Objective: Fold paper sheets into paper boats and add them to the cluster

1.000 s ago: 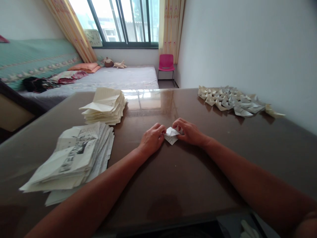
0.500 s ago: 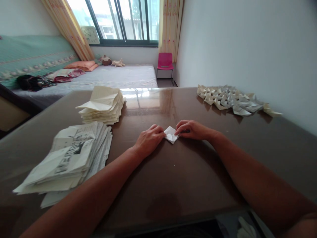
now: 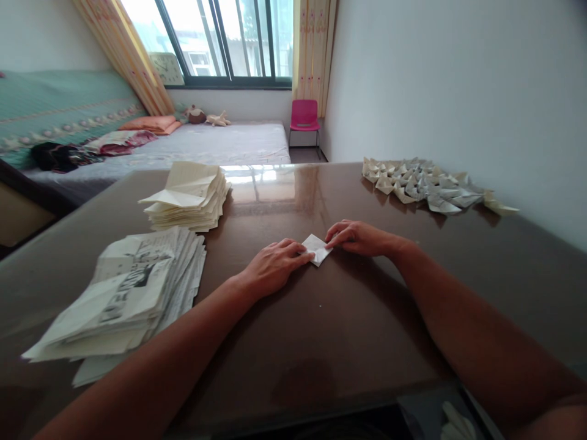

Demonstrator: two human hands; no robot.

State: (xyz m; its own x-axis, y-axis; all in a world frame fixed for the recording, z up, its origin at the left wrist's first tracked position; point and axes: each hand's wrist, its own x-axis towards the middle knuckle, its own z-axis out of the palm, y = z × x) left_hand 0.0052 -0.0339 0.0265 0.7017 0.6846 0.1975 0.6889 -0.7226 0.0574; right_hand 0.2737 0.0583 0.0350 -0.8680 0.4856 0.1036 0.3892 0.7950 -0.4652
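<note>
Apparently, we press flat a folded paper (image 3: 316, 244), left hand (image 3: 273, 266) and right hand (image 3: 360, 237) apart at opposite corners, any pinch unclear; the next crease likely needs aligned edges.

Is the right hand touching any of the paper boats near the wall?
No, the right hand is on the small folded paper, and the paper boats lie apart, farther back on the table.
</note>
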